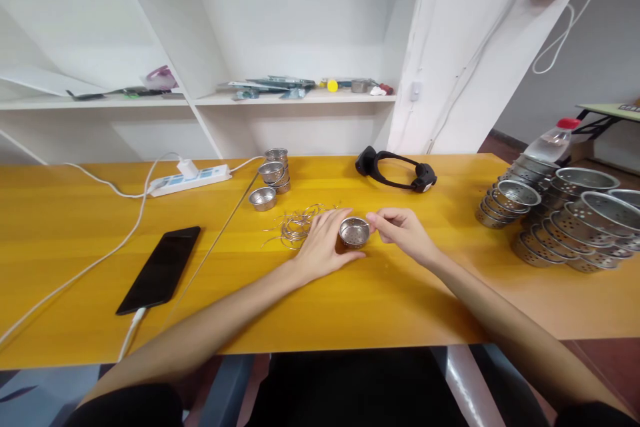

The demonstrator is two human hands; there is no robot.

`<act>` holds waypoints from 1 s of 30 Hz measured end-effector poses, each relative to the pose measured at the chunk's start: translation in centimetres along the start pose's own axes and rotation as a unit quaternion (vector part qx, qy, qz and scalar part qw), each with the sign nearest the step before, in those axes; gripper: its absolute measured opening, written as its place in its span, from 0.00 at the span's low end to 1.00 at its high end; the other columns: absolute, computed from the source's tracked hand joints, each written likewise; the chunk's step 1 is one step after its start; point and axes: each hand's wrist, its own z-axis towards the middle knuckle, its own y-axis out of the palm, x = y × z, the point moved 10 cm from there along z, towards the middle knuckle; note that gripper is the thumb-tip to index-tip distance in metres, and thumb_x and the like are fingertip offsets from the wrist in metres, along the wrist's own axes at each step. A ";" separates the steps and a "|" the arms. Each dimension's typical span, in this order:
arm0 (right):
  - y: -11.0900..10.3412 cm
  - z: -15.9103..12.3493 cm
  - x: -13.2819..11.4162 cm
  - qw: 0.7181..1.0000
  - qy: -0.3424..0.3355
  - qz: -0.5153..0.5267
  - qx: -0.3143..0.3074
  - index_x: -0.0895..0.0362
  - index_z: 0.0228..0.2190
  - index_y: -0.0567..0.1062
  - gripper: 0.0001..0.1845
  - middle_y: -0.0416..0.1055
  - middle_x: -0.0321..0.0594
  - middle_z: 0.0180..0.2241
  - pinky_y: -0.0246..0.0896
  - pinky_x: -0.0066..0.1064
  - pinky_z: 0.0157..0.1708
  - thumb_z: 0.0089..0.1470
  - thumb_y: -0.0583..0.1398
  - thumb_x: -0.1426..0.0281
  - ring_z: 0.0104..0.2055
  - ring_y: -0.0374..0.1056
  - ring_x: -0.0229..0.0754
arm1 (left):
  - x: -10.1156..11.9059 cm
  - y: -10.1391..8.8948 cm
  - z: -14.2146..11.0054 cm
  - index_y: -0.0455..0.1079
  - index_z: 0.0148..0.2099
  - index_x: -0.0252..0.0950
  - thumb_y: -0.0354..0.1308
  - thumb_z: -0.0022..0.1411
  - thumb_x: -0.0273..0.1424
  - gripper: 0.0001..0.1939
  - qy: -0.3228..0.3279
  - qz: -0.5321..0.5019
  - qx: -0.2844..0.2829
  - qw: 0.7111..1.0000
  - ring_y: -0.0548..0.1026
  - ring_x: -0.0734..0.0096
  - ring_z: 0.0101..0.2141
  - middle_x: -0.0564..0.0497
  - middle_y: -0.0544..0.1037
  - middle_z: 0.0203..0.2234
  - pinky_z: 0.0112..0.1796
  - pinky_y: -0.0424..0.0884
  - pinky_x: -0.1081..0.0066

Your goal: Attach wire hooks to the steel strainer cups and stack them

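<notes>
A small perforated metal cup (355, 232) stands on the yellow table. My left hand (325, 243) is curved around its left side, with thumb and fingers against the wall. At the cup's right rim, my right hand (397, 227) pinches a thin metal wire between thumb and forefinger; most of that wire is hidden. Just beyond my left hand lies a loose tangle of bent metal wires (295, 227). Farther back are a single low metal cup (263, 199) and a short stack of metal cups (275, 172).
Tall stacks of perforated metal cups (570, 233) stand at the right with a red-capped bottle (550, 140) behind. A black headband device (395, 170) lies at the back. On the left are a phone (160, 270) on its cable and a white power strip (193, 180).
</notes>
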 end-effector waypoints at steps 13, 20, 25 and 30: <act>0.7 0.0 1.2 1.000 -0.002 0.020 0.022 0.56 0.20 0.70 0.34 0.58 0.30 0.17 0.47 0.28 0.21 0.59 0.64 0.40 0.20 0.52 0.32 | 0.9 0.1 0.0 0.58 0.68 0.40 0.66 0.66 0.34 0.32 0.059 -0.131 -0.004 0.990 0.71 0.50 0.63 0.37 0.70 0.62 0.64 0.69 0.48; 1.8 -0.1 1.7 0.995 0.048 0.080 -0.026 0.58 0.35 0.84 0.22 0.75 0.35 0.27 0.64 0.31 0.31 0.52 0.74 0.52 0.26 0.66 0.36 | 1.1 -0.4 0.0 0.58 0.68 0.42 0.68 0.63 0.35 0.35 0.063 -0.154 0.010 0.986 0.76 0.49 0.59 0.40 0.74 0.60 0.60 0.74 0.47; 1.2 -0.1 2.1 0.982 0.088 0.164 -0.037 0.54 0.42 0.87 0.22 0.85 0.41 0.42 0.70 0.42 0.57 0.44 0.78 0.64 0.45 0.79 0.46 | 0.4 0.1 0.0 0.56 0.69 0.41 0.68 0.64 0.38 0.37 0.029 -0.144 0.002 0.989 0.75 0.48 0.61 0.38 0.74 0.61 0.61 0.74 0.46; 1.1 -0.3 1.0 0.987 0.069 0.127 -0.067 0.52 0.44 0.88 0.19 0.84 0.44 0.50 0.65 0.52 0.67 0.49 0.76 0.60 0.56 0.78 0.54 | -0.1 0.3 -0.2 0.55 0.69 0.41 0.69 0.64 0.39 0.38 0.012 -0.137 0.003 0.991 0.74 0.46 0.62 0.37 0.73 0.62 0.61 0.73 0.46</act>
